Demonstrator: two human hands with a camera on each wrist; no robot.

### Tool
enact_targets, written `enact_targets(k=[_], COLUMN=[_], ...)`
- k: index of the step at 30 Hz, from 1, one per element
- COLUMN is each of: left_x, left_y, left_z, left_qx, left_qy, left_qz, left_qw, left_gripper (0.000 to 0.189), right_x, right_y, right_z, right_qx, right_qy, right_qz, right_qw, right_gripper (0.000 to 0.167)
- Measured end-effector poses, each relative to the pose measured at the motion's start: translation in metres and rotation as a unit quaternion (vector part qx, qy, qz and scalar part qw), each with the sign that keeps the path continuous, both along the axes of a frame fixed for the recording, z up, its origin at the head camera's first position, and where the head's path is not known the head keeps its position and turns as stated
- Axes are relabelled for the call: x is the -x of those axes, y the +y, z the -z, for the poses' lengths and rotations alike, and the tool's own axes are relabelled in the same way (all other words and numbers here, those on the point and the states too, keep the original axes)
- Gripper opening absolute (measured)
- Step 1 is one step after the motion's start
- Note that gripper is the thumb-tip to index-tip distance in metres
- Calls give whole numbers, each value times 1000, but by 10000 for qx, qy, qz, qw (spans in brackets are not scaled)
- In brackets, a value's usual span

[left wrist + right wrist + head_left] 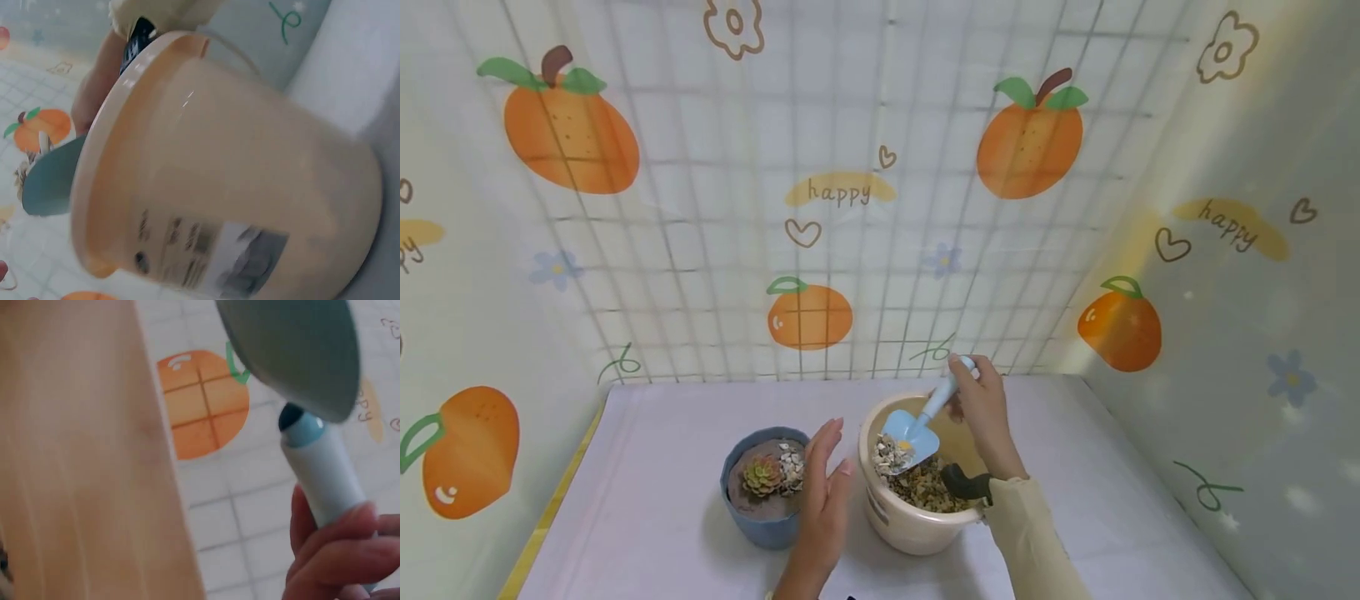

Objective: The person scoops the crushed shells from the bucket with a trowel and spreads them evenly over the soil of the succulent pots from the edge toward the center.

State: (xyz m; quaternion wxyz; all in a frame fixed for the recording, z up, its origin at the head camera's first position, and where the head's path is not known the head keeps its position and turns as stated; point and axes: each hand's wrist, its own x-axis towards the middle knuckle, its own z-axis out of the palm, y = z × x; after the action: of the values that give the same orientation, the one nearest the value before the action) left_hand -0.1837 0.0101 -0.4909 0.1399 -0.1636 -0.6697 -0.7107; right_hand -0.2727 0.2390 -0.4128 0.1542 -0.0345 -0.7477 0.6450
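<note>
My right hand point(983, 408) grips the handle of a light blue toy shovel point(942, 398) above a cream bucket point(917, 533). Pale stone chips point(887, 454) lie on the shovel's scoop, which tilts down to the left over the bucket's near-left rim. Inside the bucket is a layer of brownish gravel point(928, 487). My left hand point(824, 508) holds nothing, its fingers extended between the bucket and a blue-grey pot point(760, 533). In that pot a green-red succulent point(762, 475) sits in grey-brown soil, with white stone chips point(792, 467) at its right, partly behind my left hand.
Pot and bucket stand on a white-covered table point(647, 483). A white curtain with printed oranges point(808, 317) hangs over a wire grid behind and along the sides. The bucket's printed label point(250, 259) shows in the left wrist view.
</note>
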Motion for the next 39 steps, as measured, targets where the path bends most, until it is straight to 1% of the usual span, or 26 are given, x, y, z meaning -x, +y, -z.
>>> enact_targets(k=[3, 7, 10, 13, 17, 20, 24, 27, 30, 34, 37, 39], left_x=[1, 3, 5, 8, 10, 11, 15, 16, 17, 19, 19, 17], left_y=[-11, -28, -42, -55, -69, -79, -90, -95, -99, -102, -102, -102], left_z=[-4, -4, -3, 0, 3, 5, 10, 14, 18, 23, 30, 37], left_qx=[-18, 120, 272, 414, 591, 753, 901, 955, 1010, 979, 919, 763], left_qy=[260, 356, 362, 390, 416, 420, 405, 327, 129, -95, -171, -236], left_qz=[-198, -519, -773, -1025, -1344, -1624, -1981, -2089, -2149, -2163, -2241, -2377], left_qw=[9995, 9979, 9960, 9931, 9883, 9829, 9752, 9727, 9713, 9714, 9701, 9681], left_gripper=[48, 48, 48, 46, 44, 43, 42, 42, 42, 42, 41, 41], right_x=[-1, -1, 2, 5, 10, 13, 15, 15, 15, 16, 17, 16], right_y=[-9, -22, -32, -42, -55, -64, -72, -74, -75, -79, -84, -87], right_z=[-5, -11, -14, -16, -15, -15, -15, -13, -11, -9, -8, -8], right_qx=[210, 334, 424, 465, 454, 452, 520, 521, 479, 467, 440, 388], right_qy=[32, 40, 94, 52, -19, 103, 215, 128, 104, 180, 154, 135], right_qz=[-147, -306, -435, -421, -346, -402, -503, -430, -395, -500, -590, -625], right_qw=[9997, 9990, 9981, 9980, 9984, 9981, 9971, 9976, 9980, 9975, 9972, 9972], right_gripper=[46, 46, 47, 44, 39, 42, 45, 43, 40, 42, 42, 41])
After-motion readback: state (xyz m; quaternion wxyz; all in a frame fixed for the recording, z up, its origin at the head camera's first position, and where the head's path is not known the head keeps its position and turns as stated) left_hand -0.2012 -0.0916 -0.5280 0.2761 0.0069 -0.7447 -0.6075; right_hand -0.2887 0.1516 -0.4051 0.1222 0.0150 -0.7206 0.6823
